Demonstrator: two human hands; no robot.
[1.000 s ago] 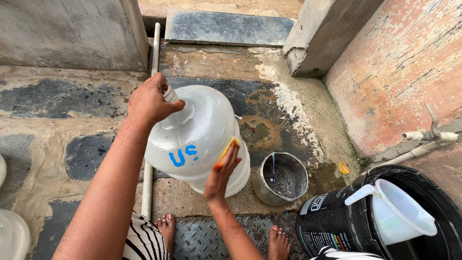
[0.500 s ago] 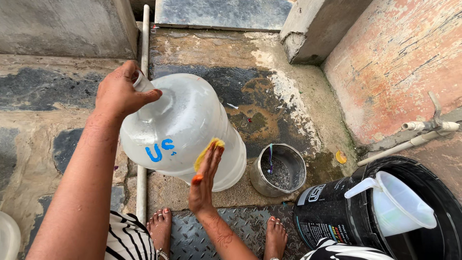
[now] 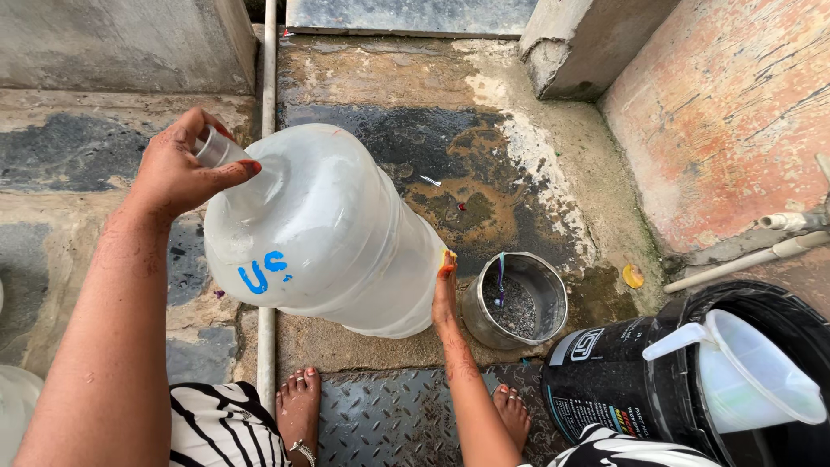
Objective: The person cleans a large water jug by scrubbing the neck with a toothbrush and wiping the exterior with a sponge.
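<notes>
1 clear water jug (image 3: 324,233), left hand (image 3: 177,169) gripping its neck, right hand (image 3: 445,290) flat against base, 1 steel pot (image 3: 515,299), 1 black bucket (image 3: 622,380)

Translucent smooth plastic jug (image 3: 328,233); shiny metal pot (image 3: 517,298); rough, probably concrete floor (image 3: 415,95).
</notes>
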